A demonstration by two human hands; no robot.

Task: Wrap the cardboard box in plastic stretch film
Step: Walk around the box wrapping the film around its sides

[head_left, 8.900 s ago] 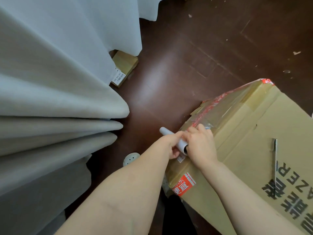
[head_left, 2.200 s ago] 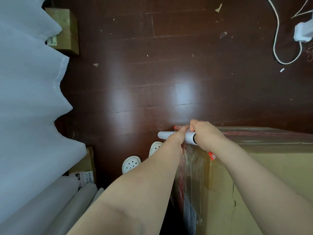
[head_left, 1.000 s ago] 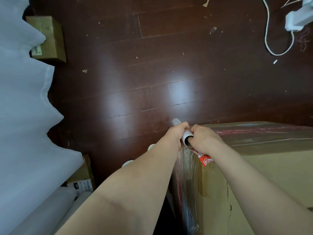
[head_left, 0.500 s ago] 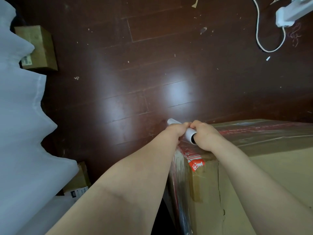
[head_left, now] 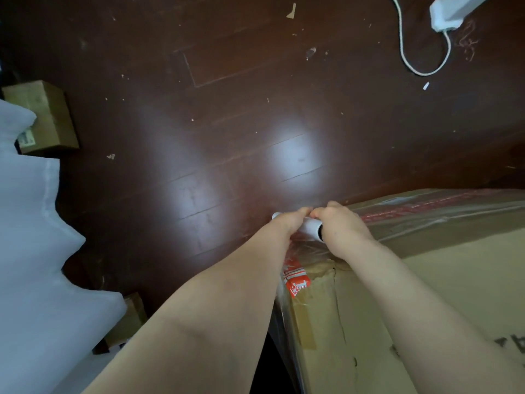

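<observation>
Left hand [head_left: 289,223] and right hand [head_left: 339,228] curl round a white film roll [head_left: 309,227] at the top corner of the film-covered cardboard box [head_left: 426,280], bottom right; dark wooden floor [head_left: 227,109] spreads beyond its edge.

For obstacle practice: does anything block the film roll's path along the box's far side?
Nothing visible does. The left hand and right hand grip the film roll at the cardboard box corner; the floor beside it shows only specks; the white cable lies well away.

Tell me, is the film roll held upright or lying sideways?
Sideways. The film roll lies roughly level at the top corner of the cardboard box; the left hand and right hand both grip it.
</observation>
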